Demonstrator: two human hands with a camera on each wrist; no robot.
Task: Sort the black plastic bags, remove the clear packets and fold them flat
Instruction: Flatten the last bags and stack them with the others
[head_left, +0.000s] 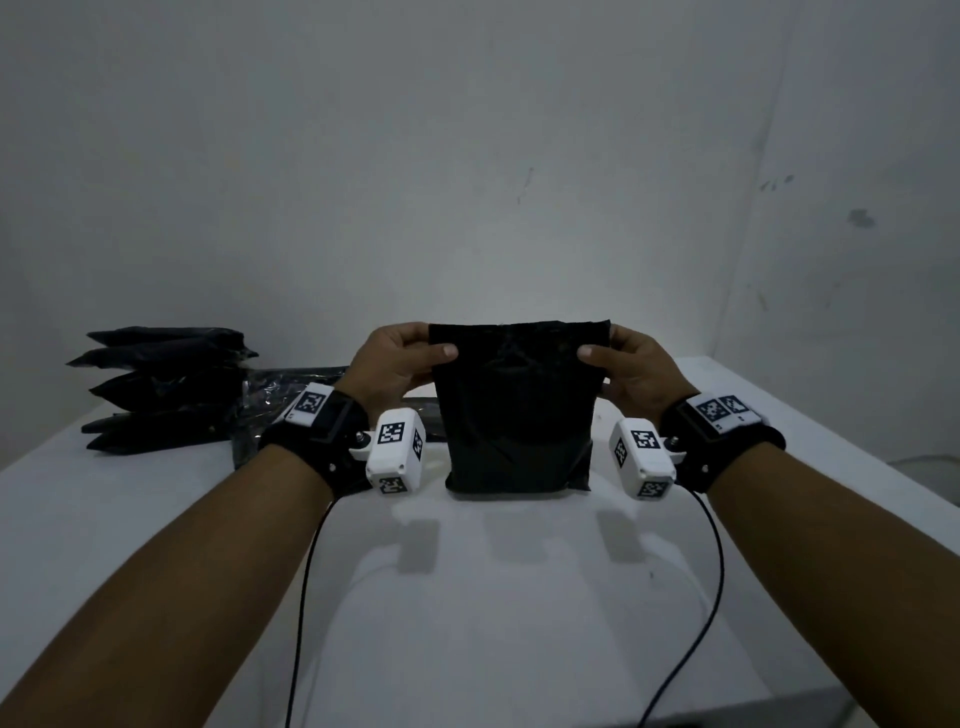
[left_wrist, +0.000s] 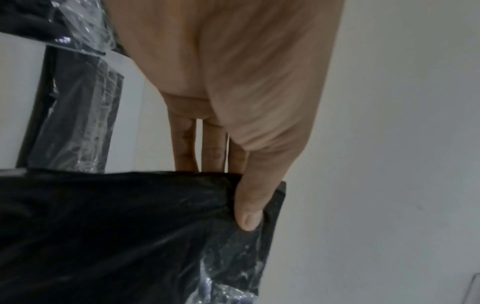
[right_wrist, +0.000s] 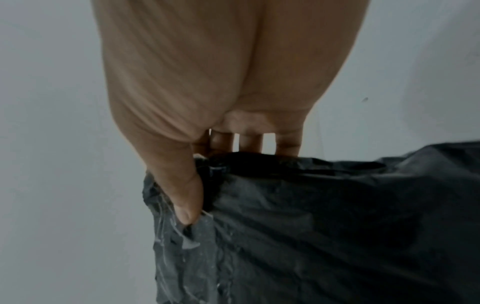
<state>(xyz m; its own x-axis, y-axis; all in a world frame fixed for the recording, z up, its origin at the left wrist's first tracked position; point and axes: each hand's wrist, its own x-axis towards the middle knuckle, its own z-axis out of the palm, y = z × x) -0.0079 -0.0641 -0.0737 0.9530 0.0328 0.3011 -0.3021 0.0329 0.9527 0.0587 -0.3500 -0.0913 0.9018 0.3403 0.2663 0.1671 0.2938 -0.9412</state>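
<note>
A black plastic bag pack (head_left: 514, 410) hangs upright above the white table (head_left: 467, 597), held by its two top corners. My left hand (head_left: 400, 358) pinches the top left corner, thumb in front, fingers behind. My right hand (head_left: 628, 364) pinches the top right corner the same way. In the left wrist view the thumb (left_wrist: 249, 205) presses the black bag (left_wrist: 116, 236), with clear film (left_wrist: 228, 273) over its lower edge. In the right wrist view the thumb (right_wrist: 187, 197) presses the crinkled bag (right_wrist: 324, 226).
A stack of black bag packs (head_left: 166, 389) stands at the table's far left. A clear-wrapped pack (head_left: 280, 395) lies flat behind my left wrist, and the left wrist view shows clear-wrapped packs (left_wrist: 78, 123) too. A bare wall (head_left: 467, 156) stands behind. Two cables (head_left: 306, 597) trail across the table's near part.
</note>
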